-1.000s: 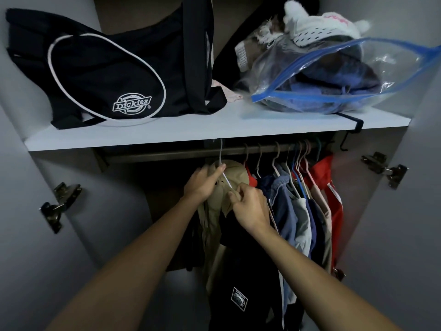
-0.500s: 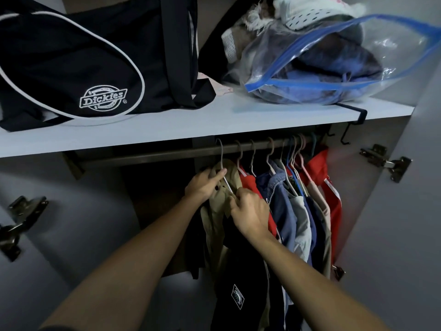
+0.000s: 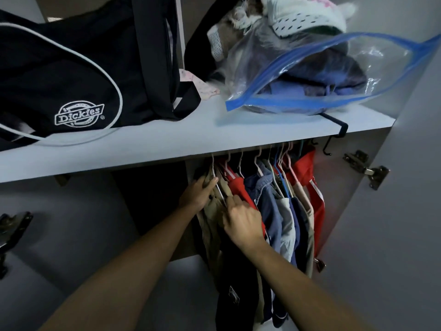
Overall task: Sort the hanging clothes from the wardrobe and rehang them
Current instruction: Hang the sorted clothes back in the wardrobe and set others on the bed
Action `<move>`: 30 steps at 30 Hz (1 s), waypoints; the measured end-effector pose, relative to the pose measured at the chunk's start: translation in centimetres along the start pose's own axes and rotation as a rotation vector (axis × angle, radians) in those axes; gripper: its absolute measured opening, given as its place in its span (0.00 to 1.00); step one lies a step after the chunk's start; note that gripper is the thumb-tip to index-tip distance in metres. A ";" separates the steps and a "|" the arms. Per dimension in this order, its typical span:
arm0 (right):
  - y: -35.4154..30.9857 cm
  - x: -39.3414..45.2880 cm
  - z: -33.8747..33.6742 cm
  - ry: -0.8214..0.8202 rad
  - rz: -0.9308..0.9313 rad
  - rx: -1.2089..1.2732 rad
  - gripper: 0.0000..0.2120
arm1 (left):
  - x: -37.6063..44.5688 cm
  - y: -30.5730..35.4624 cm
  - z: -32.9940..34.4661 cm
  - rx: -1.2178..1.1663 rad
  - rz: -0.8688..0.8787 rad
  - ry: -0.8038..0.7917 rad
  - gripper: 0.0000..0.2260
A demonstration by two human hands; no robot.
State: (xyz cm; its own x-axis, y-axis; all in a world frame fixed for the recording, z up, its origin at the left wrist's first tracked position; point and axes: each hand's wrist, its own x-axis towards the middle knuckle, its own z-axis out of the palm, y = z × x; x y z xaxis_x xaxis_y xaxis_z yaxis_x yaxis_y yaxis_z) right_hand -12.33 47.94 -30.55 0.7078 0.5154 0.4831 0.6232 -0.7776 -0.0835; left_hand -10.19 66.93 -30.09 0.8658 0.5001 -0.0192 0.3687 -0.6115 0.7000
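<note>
Nearest, two forearms rise from the bottom of the frame toward its middle. The right hand has its fingers curled into the cloth at the shoulder of a khaki garment, beside a dark garment hanging below it. The left hand grips the same khaki piece just under its white hanger, so the hands sit close together but not touching. Right of them, a red top, a denim shirt and more clothes hang packed along the rail, which the shelf hides. Farther up, a black bag and a plastic bag lie on that shelf. The sorting looks only partly done: the row is bunched at centre right and this khaki piece is not yet settled.
</note>
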 end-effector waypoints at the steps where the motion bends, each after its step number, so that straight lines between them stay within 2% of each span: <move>1: 0.1 -0.1 -0.3 -0.004 -0.023 0.004 0.17 | -0.6 0.0 -0.2 0.013 -0.012 -0.011 0.29; 5: 0.7 -0.8 -2.5 -0.076 -0.095 0.072 0.18 | -4.7 0.2 -1.4 0.020 -0.034 0.013 0.36; 9: 1.6 -2.8 -5.1 -0.079 -0.161 0.130 0.19 | -11.3 1.3 -2.1 0.184 -0.035 0.160 0.30; 12: 2.1 -6.2 -5.9 -0.099 -0.234 0.217 0.22 | -18.1 1.5 -1.7 0.343 -0.048 0.271 0.33; 15: 1.8 -10.4 -7.2 -0.192 -0.308 0.343 0.27 | -26.5 1.1 -0.8 0.450 -0.088 0.310 0.33; 21: -0.5 -18.4 -12.4 -0.205 -0.577 0.583 0.25 | -45.3 2.3 -0.8 0.540 -0.313 0.460 0.31; 26: -7.1 -24.8 -17.5 -0.237 -0.760 0.764 0.24 | -60.1 3.6 -2.4 0.551 -0.498 0.629 0.29; 30: -13.1 -33.1 -22.2 -0.311 -0.947 0.887 0.24 | -72.5 4.2 -2.6 0.583 -0.678 0.763 0.28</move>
State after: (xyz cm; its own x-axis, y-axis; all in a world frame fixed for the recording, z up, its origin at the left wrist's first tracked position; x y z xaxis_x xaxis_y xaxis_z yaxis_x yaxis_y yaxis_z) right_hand -51.29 33.07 -26.10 -0.1439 0.8754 0.4615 0.8331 0.3589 -0.4209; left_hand -72.28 29.70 -23.87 0.0787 0.9479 0.3088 0.9469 -0.1680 0.2743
